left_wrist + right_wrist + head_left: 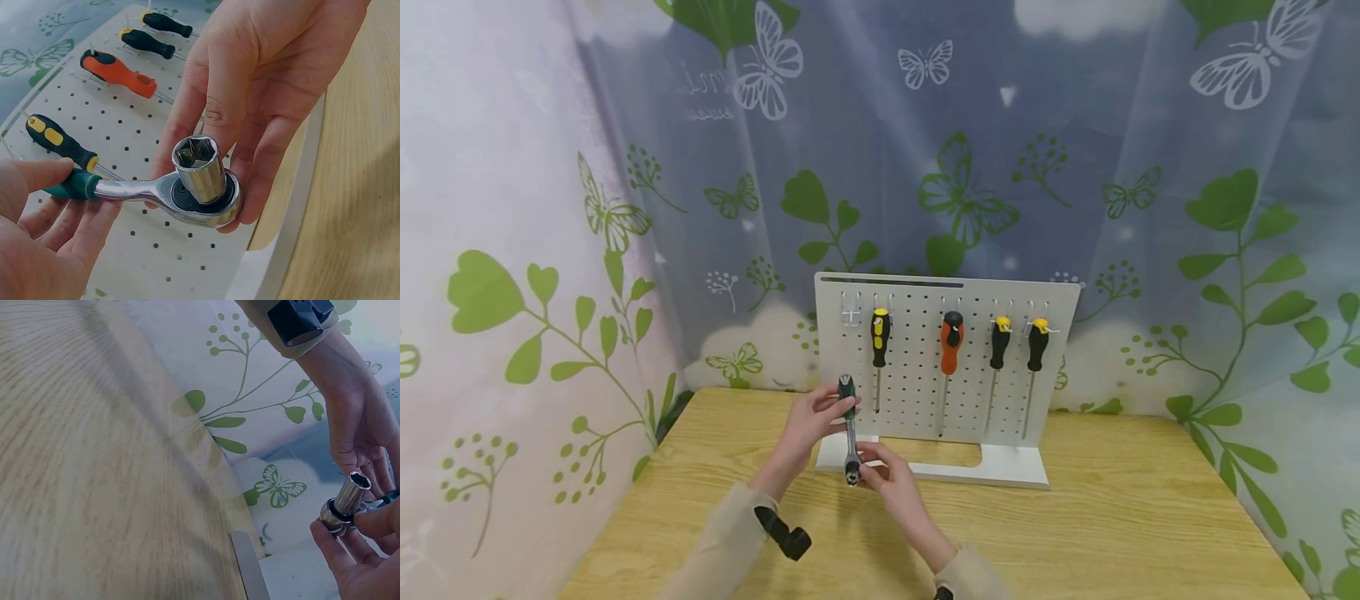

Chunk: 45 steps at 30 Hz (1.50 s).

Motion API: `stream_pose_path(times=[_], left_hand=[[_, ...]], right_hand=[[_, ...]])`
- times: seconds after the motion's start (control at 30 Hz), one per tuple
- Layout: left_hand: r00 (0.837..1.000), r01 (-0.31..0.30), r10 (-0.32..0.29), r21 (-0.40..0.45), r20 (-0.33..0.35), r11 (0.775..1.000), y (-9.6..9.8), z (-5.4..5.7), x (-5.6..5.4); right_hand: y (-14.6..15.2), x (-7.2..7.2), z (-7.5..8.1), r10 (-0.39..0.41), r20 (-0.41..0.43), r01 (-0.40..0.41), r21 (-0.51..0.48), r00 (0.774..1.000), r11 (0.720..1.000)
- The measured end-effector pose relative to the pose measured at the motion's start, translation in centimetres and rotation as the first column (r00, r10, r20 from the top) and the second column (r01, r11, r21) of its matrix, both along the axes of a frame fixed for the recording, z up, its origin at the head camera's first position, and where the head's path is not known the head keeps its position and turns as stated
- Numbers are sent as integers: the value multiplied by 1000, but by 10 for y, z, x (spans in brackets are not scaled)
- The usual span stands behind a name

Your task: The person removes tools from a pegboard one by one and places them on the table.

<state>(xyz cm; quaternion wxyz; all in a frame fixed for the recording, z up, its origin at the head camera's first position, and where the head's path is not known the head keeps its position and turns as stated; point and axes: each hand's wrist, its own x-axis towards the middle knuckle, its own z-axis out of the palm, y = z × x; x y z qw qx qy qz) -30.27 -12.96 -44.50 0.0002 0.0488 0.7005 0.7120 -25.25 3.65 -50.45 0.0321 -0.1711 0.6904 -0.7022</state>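
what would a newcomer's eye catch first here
Probably the shiny ratchet wrench, its green handle in the left hand and its head in the right hand, before the white pegboard. Next, the orange screwdriver, hanging mid-board among three black-and-yellow screwdrivers. Behind everything hangs the leaf-and-butterfly curtain.

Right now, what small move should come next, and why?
Probably raising the ratchet toward the bare hook at the left of the pegboard: the left hand holds its handle, the right hand its socket end, and four screwdrivers hang on that board.
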Motion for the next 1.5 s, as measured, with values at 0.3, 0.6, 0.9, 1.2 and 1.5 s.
stream_pose_path(times=[0.3, 0.6, 0.9, 1.2, 1.5], left_hand=[[1000, -3, 3, 7, 20, 1000, -2, -16, 2], [998, 8, -6, -26, 61, 1000, -7, -31, 12], [997, 13, -12, -20, 82, 1000, -13, -50, 18], [994, 17, -15, -23, 104, 1000, -18, -63, 26], [989, 4, 1, -33, 149, 999, -24, -73, 29]], right_hand=[[-1, 7, -10, 12, 2, -12, 31, 1000, 999], [-6, 12, -22, 14, 17, -17, 144, 1000, 989], [-9, 13, -37, 65, 53, -70, 93, 996, 993], [-10, 18, -48, 82, 66, -90, 145, 994, 985], [-17, 23, -54, 96, 44, -102, 163, 994, 981]])
